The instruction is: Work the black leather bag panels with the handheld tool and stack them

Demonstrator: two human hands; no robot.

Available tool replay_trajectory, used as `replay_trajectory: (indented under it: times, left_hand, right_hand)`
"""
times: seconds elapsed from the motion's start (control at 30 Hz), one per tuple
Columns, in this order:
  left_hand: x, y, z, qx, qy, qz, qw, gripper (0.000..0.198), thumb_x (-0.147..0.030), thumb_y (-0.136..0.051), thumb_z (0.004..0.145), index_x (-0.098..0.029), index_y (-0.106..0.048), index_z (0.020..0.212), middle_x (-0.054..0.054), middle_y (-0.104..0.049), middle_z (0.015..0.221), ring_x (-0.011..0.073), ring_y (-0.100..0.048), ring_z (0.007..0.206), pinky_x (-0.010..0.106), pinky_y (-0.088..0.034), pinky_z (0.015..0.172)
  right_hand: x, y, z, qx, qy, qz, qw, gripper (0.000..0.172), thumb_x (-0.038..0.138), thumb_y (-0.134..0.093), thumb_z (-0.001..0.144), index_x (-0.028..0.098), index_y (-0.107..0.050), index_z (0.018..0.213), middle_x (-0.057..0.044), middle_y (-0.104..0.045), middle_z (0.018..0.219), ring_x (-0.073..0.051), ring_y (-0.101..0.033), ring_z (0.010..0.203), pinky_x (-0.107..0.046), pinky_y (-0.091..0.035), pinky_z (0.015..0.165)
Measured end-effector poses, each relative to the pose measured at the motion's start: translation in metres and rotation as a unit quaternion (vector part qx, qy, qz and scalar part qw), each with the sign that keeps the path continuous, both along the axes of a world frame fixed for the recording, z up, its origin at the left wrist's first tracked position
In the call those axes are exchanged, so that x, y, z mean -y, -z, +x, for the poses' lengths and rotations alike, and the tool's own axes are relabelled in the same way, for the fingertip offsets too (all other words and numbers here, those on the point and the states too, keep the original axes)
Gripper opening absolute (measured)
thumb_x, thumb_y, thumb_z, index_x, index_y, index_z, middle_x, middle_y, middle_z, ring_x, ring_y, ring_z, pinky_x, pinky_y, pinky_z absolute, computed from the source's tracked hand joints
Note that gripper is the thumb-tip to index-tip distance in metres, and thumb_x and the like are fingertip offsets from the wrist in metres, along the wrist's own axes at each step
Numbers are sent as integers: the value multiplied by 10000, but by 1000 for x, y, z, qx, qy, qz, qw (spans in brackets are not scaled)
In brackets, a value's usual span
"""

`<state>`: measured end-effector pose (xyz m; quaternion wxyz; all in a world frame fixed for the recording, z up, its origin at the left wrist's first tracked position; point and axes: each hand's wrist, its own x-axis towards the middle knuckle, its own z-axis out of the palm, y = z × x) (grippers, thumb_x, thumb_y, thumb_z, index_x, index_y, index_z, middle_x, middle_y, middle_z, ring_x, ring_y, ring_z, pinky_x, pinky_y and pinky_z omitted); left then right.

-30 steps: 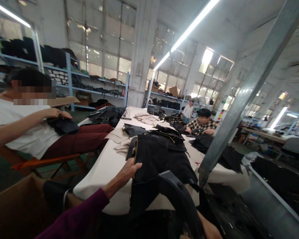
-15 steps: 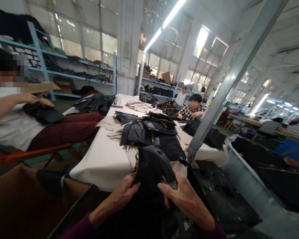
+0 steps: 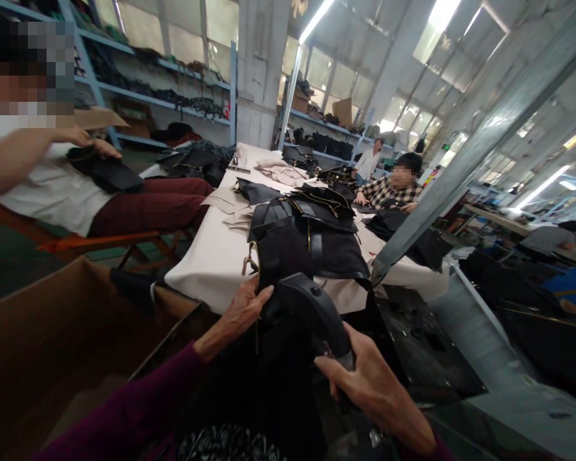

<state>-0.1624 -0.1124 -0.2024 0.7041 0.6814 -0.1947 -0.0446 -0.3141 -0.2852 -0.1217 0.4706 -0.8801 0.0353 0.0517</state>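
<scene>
My left hand point(image 3: 246, 312) is closed, thumb against fingers, on the edge of a black zippered piece point(image 3: 285, 253). A gold-coloured zip with a metal pull runs along that edge. The far part of the piece extends over the front of the white-covered table point(image 3: 196, 269). My right hand point(image 3: 360, 362) is wrapped round a black curved hand-held tool point(image 3: 312, 298) with a rounded, smooth head. The tool's head is beside the piece, to the right of my left fingers; I cannot tell whether they touch. Dark cloth in my lap hides the tool's lower end.
Black zippered pieces point(image 3: 329, 208) are piled on the table. A cardboard box point(image 3: 77, 307) stands at left, a grey bin point(image 3: 470, 333) at right. A slanted metal post point(image 3: 441, 186) rises beside the table. Seated co-workers point(image 3: 67, 186) are at left and across the table.
My left hand has moved up and forward with the black piece, which now reaches over the table edge. The tool has tilted leftward, and its head is apart from my left fingers. The view has shifted.
</scene>
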Motion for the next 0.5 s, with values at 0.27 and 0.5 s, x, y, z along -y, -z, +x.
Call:
replay_trajectory:
  times: [0.27, 0.5]
  left_hand:
    - [5, -27, 14, 35, -75, -94, 992, 398, -351, -559, 753, -104, -594, 1064, 85, -638, 1026, 219, -577, 917, 328, -445, 836]
    - [21, -12, 22, -23, -65, -165, 984, 434, -380, -590, 723, -94, -592, 1049, 84, -665, 914, 222, -598, 852, 328, -474, 766]
  right_hand:
    - [0, 24, -16, -50, 1, -11, 999, 110, 233, -538, 765, 165, -485, 834, 54, -505, 665, -55, -494, 427, -153, -390, 402]
    - [2, 26, -25, -24, 66, -101, 992, 164, 241, -602, 711, 178, -554, 855, 3, -577, 753, -154, -583, 722, -198, -441, 606]
